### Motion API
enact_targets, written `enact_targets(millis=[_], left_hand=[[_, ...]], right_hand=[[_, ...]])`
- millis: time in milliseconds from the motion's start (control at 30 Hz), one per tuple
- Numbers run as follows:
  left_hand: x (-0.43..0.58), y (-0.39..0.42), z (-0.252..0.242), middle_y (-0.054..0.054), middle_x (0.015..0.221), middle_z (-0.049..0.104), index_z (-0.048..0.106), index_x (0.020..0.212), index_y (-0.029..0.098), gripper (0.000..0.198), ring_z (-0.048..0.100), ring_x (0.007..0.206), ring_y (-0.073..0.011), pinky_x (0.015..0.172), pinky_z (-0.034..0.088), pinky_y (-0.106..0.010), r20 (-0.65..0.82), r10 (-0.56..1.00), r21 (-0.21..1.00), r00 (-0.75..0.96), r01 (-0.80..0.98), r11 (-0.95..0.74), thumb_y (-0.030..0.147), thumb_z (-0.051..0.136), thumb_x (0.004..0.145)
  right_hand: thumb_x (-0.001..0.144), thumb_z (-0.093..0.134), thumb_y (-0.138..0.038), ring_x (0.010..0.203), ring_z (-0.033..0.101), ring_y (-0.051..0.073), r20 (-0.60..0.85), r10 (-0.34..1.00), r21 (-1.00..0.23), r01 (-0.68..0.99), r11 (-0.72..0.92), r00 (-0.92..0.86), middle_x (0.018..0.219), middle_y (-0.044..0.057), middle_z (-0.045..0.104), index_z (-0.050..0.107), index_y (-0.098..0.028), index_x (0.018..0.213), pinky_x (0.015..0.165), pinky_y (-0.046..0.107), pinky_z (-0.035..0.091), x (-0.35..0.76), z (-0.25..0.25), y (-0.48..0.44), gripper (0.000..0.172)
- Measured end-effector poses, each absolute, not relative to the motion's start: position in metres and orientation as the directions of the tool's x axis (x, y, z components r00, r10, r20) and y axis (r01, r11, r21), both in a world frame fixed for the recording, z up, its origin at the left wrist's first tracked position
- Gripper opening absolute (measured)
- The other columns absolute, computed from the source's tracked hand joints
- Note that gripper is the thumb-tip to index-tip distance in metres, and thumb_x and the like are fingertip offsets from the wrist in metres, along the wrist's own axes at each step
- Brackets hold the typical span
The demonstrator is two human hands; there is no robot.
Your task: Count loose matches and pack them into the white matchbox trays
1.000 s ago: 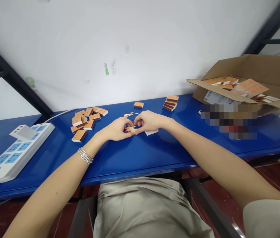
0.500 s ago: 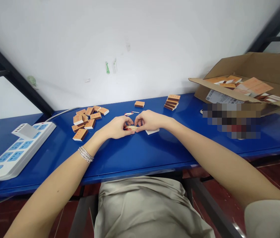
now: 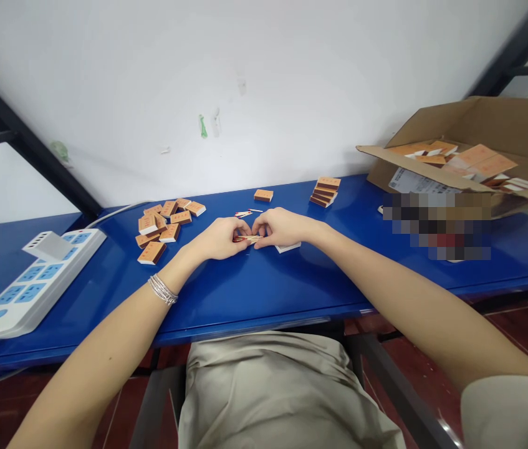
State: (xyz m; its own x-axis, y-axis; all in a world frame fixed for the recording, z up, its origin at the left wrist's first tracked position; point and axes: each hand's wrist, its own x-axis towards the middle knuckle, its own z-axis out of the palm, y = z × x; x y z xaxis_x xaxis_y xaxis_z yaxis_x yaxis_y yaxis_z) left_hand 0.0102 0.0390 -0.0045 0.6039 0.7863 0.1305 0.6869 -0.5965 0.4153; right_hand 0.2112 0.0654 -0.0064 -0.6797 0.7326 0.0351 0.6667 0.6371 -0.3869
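Note:
A small bundle of matches point(image 3: 247, 239) with red heads lies lengthwise between my two hands, over the blue tabletop. My left hand point(image 3: 225, 239) closes its thumb and fingers round the end with the heads. The other end of the bundle is pinched by my right hand point(image 3: 278, 226). Under and beside the right palm lies a white matchbox tray point(image 3: 288, 247), mostly covered by that hand, so its inside is hidden. Just beyond my fingertips a few loose matches point(image 3: 244, 214) rest on the table.
Orange matchboxes point(image 3: 169, 233) are heaped on the left, one matchbox point(image 3: 263, 196) lies near the wall, and a small stack point(image 3: 325, 191) stands right of it. A cardboard box point(image 3: 432, 181) of matchboxes is at the right; a power strip point(image 3: 42, 280) is at the left.
My hands stay close together on the matches. The left thumb has shifted slightly, and the bundle looks more gathered between the fingers. Everything else on the table has stayed put.

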Motion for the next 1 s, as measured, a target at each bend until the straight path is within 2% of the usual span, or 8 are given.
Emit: enact_targets(millis=[133,267,467,633,800,1000], left_hand=[[0.009,0.040,-0.007,-0.005,0.087,0.073,0.070,0.091,0.017,0.024,0.062,0.072,-0.0169,0.066,0.045,-0.028,0.151,0.781,0.379,0.607,0.694,-0.613,0.037,0.062,0.081],[0.008,0.040,-0.007,-0.006,0.083,0.072,0.073,0.088,0.018,0.028,0.061,0.070,-0.0177,0.065,0.043,-0.029,0.158,0.759,0.273,0.631,0.711,-0.648,0.042,0.060,0.083],[0.016,0.034,-0.003,-0.007,0.071,0.068,0.072,0.079,0.017,0.026,0.058,0.065,-0.0183,0.064,0.041,-0.031,0.146,0.768,0.179,0.623,0.747,-0.640,0.034,0.053,0.085],[0.018,0.033,-0.006,-0.007,0.075,0.068,0.068,0.081,0.016,0.016,0.059,0.068,-0.0195,0.064,0.042,-0.031,0.173,0.769,0.164,0.615,0.752,-0.638,0.027,0.056,0.081],[0.018,0.033,-0.006,-0.007,0.078,0.067,0.065,0.085,0.016,0.017,0.059,0.071,-0.0205,0.066,0.043,-0.032,0.146,0.769,0.157,0.623,0.753,-0.639,0.028,0.053,0.086],[0.019,0.032,-0.008,-0.011,0.084,0.064,0.059,0.089,0.014,0.016,0.058,0.078,-0.0241,0.070,0.043,-0.036,0.106,0.776,0.079,0.622,0.772,-0.630,0.027,0.048,0.090]], right_hand=[[0.079,0.069,-0.037,0.071,0.062,0.014,0.045,0.737,-0.384,0.669,0.636,-0.675,0.082,0.003,0.072,0.072,-0.018,0.090,0.063,0.024,0.041,0.209,-0.008,0.066,0.022],[0.080,0.068,-0.035,0.072,0.063,0.014,0.039,0.734,-0.395,0.665,0.634,-0.678,0.083,0.004,0.072,0.071,-0.018,0.089,0.063,0.024,0.041,0.208,-0.008,0.064,0.020],[0.083,0.065,-0.035,0.073,0.063,0.015,0.043,0.738,-0.398,0.666,0.631,-0.673,0.085,0.005,0.073,0.069,-0.017,0.090,0.064,0.025,0.041,0.208,-0.008,0.062,0.020],[0.079,0.068,-0.035,0.074,0.063,0.016,0.044,0.729,-0.378,0.664,0.645,-0.683,0.085,0.005,0.072,0.070,-0.018,0.090,0.065,0.025,0.042,0.211,-0.009,0.065,0.020],[0.084,0.063,-0.031,0.071,0.062,0.016,0.047,0.734,-0.346,0.678,0.648,-0.678,0.083,0.007,0.071,0.068,-0.017,0.087,0.064,0.026,0.040,0.207,-0.010,0.061,0.015],[0.087,0.058,-0.026,0.069,0.060,0.016,0.006,0.739,-0.329,0.696,0.638,-0.674,0.082,0.007,0.071,0.066,-0.018,0.087,0.063,0.026,0.038,0.204,-0.007,0.056,0.012]])
